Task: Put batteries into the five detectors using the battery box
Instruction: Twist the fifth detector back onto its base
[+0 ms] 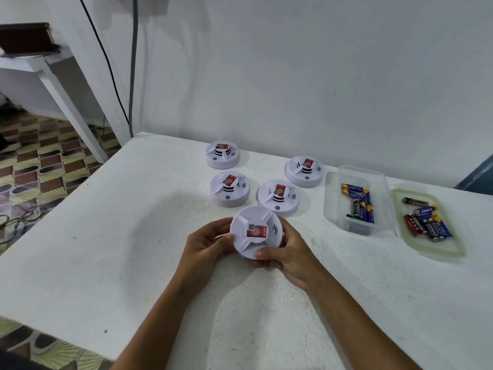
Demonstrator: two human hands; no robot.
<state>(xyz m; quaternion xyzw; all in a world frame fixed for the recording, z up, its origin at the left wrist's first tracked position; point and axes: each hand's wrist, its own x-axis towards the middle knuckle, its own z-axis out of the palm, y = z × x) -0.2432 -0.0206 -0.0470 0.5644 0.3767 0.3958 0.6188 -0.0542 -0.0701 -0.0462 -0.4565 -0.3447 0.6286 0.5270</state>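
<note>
Head view: both hands held one detector, face up, at centre frame.

The left hand [206, 245] and right hand [286, 253] had fingers curled round the rim of the detector [255, 232], thumbs on its top, lifted just above the table [106, 236]. Four other detectors [230, 188] sat above it, mid-frame, label side up. The battery box [356, 200] lay open at right with batteries [360, 205] inside; its lid [426, 222], further right, carried more batteries. The step looked like the first one: opening this detector. Next it probably needed turning over or twisting apart to reach the battery bay, which was not visible.
</note>
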